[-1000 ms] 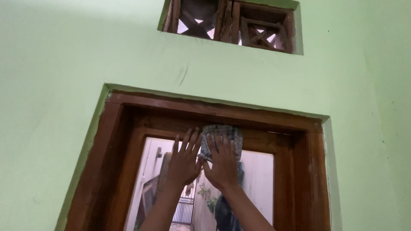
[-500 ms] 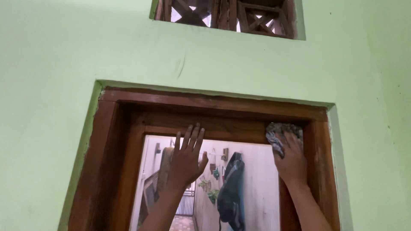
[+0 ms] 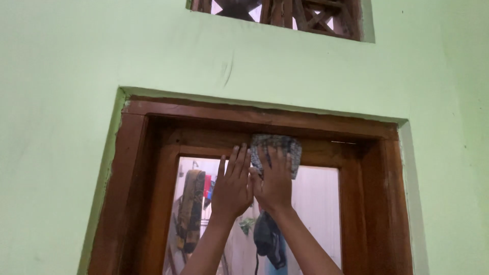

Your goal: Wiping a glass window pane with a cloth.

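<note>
A brown wooden window frame (image 3: 137, 168) with a glass pane (image 3: 316, 203) is set in a light green wall. My right hand (image 3: 274, 181) presses a grey patterned cloth (image 3: 277, 145) against the top rail of the inner frame, at its middle. My left hand (image 3: 232, 186) lies flat on the glass just left of it, fingers spread, holding nothing. The two hands touch side by side.
Above the window a carved wooden vent grille (image 3: 300, 15) sits in the green wall (image 3: 61, 102). The glass shows clothes hanging, a patterned brown one (image 3: 191, 209) at left and a dark one (image 3: 267, 239) below my hands.
My right hand has slid the cloth left along the top rail, from the right corner back to the middle, next to my left hand. The left hand stays flat on the glass.
</note>
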